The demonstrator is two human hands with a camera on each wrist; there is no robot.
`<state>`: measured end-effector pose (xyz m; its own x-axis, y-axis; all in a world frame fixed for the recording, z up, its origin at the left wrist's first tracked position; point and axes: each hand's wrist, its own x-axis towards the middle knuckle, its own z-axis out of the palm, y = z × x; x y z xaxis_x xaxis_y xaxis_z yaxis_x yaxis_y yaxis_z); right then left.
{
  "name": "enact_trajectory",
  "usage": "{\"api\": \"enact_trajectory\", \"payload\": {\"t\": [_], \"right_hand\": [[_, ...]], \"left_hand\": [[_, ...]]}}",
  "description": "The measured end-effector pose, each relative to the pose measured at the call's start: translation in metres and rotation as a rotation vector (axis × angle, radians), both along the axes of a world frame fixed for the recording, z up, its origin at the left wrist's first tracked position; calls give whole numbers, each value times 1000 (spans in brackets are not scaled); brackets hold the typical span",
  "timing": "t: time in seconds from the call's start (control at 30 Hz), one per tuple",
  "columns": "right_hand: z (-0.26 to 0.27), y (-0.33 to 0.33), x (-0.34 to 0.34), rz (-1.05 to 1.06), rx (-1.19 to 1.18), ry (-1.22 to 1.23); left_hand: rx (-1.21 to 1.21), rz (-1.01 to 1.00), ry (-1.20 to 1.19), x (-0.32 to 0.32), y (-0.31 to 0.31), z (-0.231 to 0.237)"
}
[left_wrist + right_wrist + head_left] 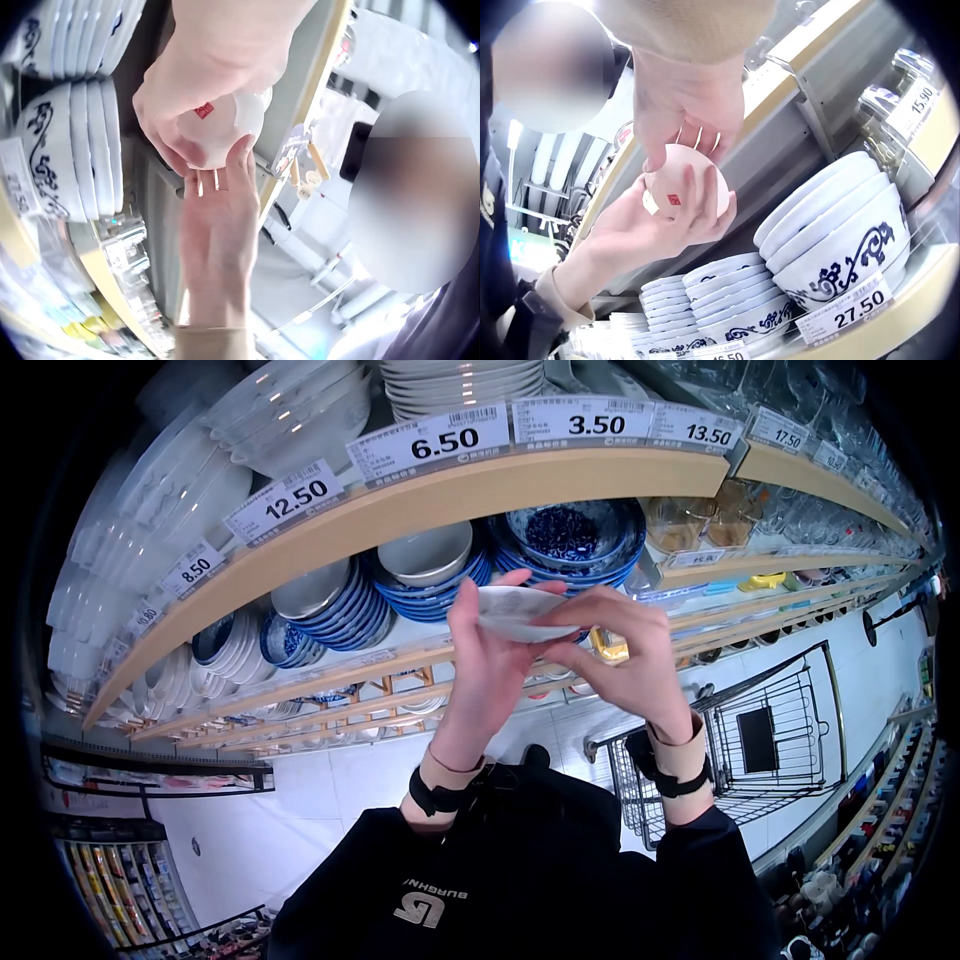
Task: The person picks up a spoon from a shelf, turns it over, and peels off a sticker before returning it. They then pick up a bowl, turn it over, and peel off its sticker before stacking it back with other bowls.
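Both hands hold a small white dish (515,603) in front of the shelf. In the head view, my left hand (482,645) grips it from the left, with its thumb up by the rim. From the right, my right hand (630,647) pinches the edge between thumb and fingers. The right wrist view shows a red mark on the underside of the white dish (669,180). There, fingers of the left hand (656,221) spread across that underside, while the right hand (694,105) holds the rim from above. The dish's inside is partly hidden by fingers.
Blue-and-white bowls (345,615) stand in stacks on the shelf just behind the hands. Above them runs a wooden shelf edge (440,490) with price tags and white crockery. Glass cups (680,525) sit further right. A black wire shopping cart (770,735) stands at the right.
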<state>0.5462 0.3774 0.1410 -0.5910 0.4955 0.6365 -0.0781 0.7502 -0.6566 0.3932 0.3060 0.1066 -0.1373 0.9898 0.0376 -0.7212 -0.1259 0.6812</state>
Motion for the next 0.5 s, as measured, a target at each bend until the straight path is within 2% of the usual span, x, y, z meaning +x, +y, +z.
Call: {"api": "enact_trajectory", "payload": {"t": [0.03,0.13,0.17,0.2,0.23,0.3,0.37,0.4,0.5], "right_hand": [[3,-2,0,-43,109,-32],[8,-2,1,-59,262,-25],[12,-3,1,-59,268,-14],[14,-1,1,-48,265,28],[13,1,2,-34,257,66],[8,4,4,10,201,136],[4,2,4,12,182,171],[2,1,4,12,174,189],[-1,-7,9,-29,126,180]], "left_hand": [[-14,131,158,4,-1,6],[257,319,506,-2,2,2],[283,312,509,-2,2,9],[422,276,495,-3,4,10],[383,220,335,1,4,16],[359,138,183,9,4,23],[392,82,203,11,6,22],[374,115,280,10,5,23],[414,390,757,16,2,31]]}}
